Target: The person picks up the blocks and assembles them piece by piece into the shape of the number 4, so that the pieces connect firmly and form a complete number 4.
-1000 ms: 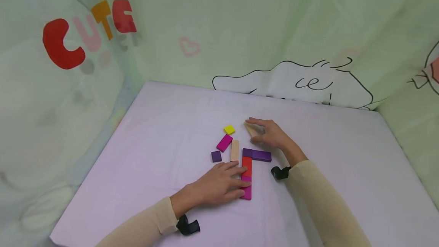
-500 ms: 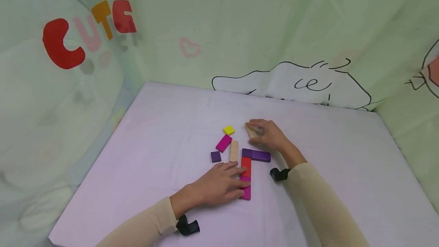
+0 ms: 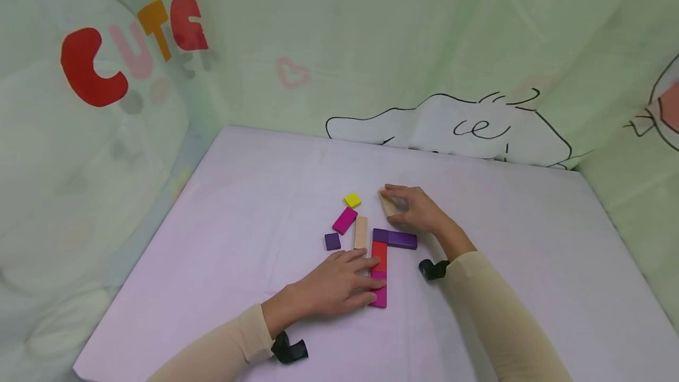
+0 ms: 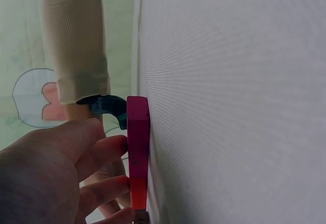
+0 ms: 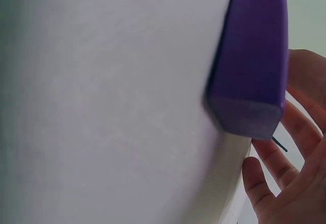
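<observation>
My left hand (image 3: 339,285) lies with spread, fairly straight fingers across a red block (image 3: 379,252) and a magenta block (image 3: 379,299) set end to end. In the left wrist view its fingertips touch the sides of the magenta block (image 4: 138,137) and red block (image 4: 138,193). Farther back, my right hand (image 3: 419,210) pinches a plain wooden block (image 3: 388,205) between thumb and fingers, partly hiding it. A small purple block (image 3: 380,235) tops the red one, with a long purple block (image 3: 402,240) running right from it. That long purple block (image 5: 249,56) looms large in the right wrist view.
Left of the row lie another plain wooden block (image 3: 361,231), a tilted magenta block (image 3: 345,220), a yellow block (image 3: 352,200) and a small purple block (image 3: 332,241). A printed cloth (image 3: 371,46) rises behind the white tabletop (image 3: 239,193).
Both hands keep almost the same places, and the right hand still pinches the plain wooden block. The whole head view has shifted very slightly; the other blocks stay as they were.
</observation>
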Available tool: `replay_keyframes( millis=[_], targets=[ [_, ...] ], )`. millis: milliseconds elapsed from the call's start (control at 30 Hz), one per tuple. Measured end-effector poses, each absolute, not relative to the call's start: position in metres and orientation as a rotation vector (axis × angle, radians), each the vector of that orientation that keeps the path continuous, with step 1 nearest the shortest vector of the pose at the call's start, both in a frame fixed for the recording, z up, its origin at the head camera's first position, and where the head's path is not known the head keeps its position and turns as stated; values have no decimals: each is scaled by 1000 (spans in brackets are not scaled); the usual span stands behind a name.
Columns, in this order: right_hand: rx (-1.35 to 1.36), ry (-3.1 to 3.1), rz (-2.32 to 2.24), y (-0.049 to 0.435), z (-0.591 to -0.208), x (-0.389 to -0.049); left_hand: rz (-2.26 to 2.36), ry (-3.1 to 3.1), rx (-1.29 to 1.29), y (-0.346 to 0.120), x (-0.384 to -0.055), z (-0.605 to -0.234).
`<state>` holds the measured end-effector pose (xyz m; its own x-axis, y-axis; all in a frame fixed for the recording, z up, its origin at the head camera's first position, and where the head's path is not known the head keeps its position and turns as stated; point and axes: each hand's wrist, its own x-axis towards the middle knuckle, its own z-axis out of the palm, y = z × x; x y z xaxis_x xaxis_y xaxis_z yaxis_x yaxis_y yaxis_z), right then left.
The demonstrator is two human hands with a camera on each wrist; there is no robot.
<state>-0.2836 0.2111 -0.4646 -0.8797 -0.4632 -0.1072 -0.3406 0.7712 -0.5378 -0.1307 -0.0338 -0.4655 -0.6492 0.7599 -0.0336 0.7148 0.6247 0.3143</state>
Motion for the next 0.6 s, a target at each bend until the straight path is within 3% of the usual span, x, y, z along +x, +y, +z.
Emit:
replay_keyframes(
  millis=[300,600],
  targets=[
    [-478,2749,-756,207,-466,-278,424,2688,1236,-35,-131,-467],
    [-508,2783,-773,205,-463,-274,422,2685,1241,-34,-132,-468]
  ],
)
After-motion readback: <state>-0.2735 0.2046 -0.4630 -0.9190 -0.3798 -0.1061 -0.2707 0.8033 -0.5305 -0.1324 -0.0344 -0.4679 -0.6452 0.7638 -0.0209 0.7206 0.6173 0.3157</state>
